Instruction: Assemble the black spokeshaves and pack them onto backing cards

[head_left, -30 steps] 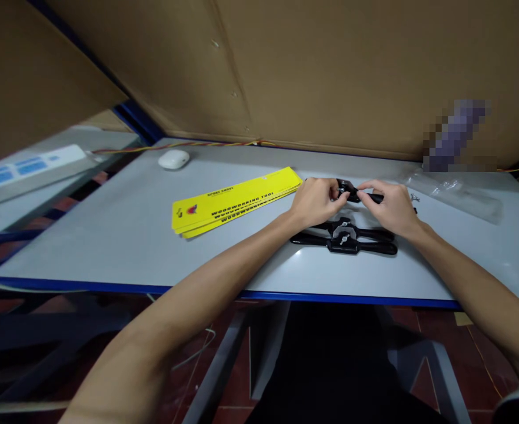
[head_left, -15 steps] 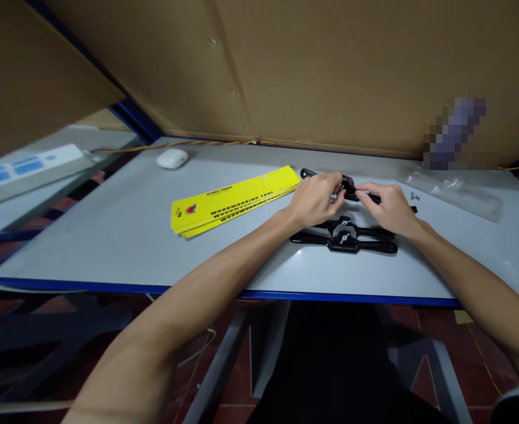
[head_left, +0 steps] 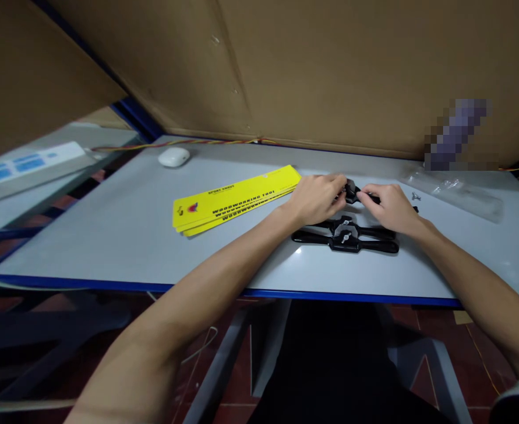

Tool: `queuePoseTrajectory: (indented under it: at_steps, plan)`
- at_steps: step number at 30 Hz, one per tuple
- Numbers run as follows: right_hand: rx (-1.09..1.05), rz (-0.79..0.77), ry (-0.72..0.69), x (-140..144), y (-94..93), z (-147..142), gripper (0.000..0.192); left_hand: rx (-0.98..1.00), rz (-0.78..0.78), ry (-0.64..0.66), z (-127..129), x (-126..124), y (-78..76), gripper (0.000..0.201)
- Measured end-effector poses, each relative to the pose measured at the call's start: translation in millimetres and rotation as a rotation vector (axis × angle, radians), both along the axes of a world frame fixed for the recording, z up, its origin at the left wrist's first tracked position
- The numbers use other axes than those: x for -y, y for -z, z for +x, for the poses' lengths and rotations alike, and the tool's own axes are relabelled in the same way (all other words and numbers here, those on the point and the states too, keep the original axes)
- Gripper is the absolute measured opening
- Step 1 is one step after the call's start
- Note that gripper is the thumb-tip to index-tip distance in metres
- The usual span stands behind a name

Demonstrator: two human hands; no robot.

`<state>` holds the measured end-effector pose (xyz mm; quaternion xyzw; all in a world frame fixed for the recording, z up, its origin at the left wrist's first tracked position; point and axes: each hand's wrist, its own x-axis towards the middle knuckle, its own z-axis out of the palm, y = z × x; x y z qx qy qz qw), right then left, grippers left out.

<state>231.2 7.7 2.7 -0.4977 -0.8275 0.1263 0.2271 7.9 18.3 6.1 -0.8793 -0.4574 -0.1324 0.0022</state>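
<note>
Since a moment ago the black tool (head_left: 352,191) has sunk lower between my hands, its left handle now hidden under my left hand (head_left: 319,199). My left hand curls closed around that end; my right hand (head_left: 389,207) pinches the other side, fingers narrow. What I grip there is too small to tell, perhaps a screw. Just at 6 o'clock of it two more black tools (head_left: 345,238) lie on the grey table (head_left: 109,235). At 9 o'clock lie yellow cards (head_left: 233,200); at 3 o'clock, a clear bag (head_left: 456,189).
</note>
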Motion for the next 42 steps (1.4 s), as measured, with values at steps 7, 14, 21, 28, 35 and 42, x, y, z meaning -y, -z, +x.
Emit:
queuePoseTrajectory:
  at_steps: [7,14,21,28,35,42]
  plan:
    - [0.058,-0.102,-0.041,-5,-10.8,13,0.038,0.180,-0.050,-0.010,-11,-10,1.3,0.039]
    - [0.320,-0.156,-0.133,1,-16.3,12,0.034,0.242,-0.086,-0.073,-20,-19,5.7,0.039]
    - [0.409,-0.033,-0.189,3,-20.9,13,0.034,0.238,-0.090,-0.114,-18,-19,9.4,0.042]
    - [0.549,-0.056,0.171,1,-46.3,34,0.025,0.222,-0.043,-0.110,-20,-21,14.3,0.041]
    - [0.714,-0.453,0.313,2,-68.0,74,0.030,0.141,0.022,-0.025,-12,-14,13.2,0.038]
    - [0.640,-0.509,0.292,3,-68.8,80,0.048,0.100,0.004,-0.036,-11,-13,12.3,0.040]
